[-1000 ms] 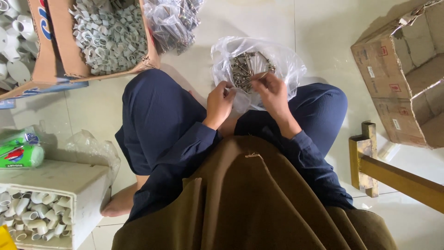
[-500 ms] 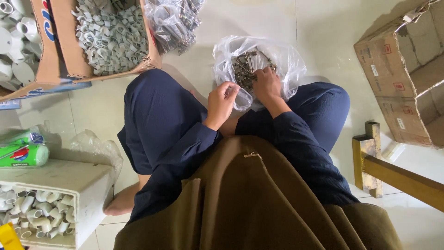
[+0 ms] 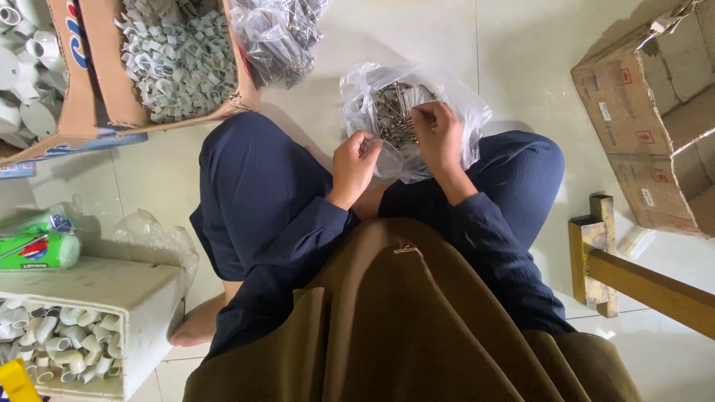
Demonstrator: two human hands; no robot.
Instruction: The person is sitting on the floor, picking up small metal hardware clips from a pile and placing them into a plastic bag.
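currently the clear plastic bag [image 3: 454, 104] sits open and crumpled on the pale floor tiles [image 3: 521, 45] between the knees, holding a heap of small grey metal screws [image 3: 393, 112]. left hand [image 3: 353, 165] is curled, fingertips pinched on the bag's near edge, cannot tell if it holds a small part too. right hand [image 3: 439, 138] is over the screw heap, fingers bent together and pinched, seemingly on a screw.

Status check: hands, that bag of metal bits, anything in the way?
Left hand pinching the clear bag's rim. Right hand in the bag mouth over the metal fasteners, fingers pinched together. Nothing blocking either hand.
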